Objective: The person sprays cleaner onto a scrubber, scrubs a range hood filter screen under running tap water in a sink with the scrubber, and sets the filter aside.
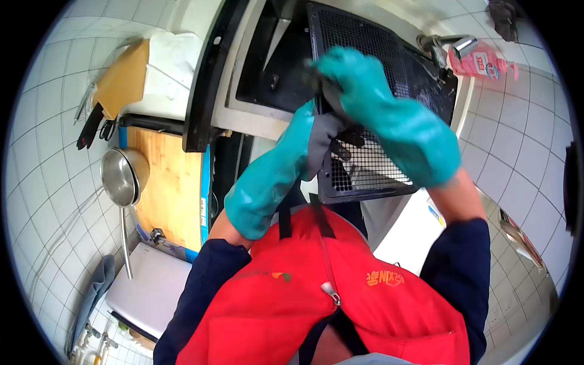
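mesh panel (360,29) upper centre of frame. left grip (309,135) curled at its left edge, right grip (351,72) bunched just above; can't tell how closed or on what. slick-looking gloves (261,182) might slip imo, panel could slide toward red apron (261,304).

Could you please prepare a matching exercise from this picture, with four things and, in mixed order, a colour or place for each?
Things:
1. Left hand and right hand
2. Pump bottle
3. Long-handled pan
4. Grid panel

Descriptions:
A. By the wooden board
B. Black-framed
C. In turquoise gloves
D. Pink, near the tap

Pairs: 1-C, 2-D, 3-A, 4-B
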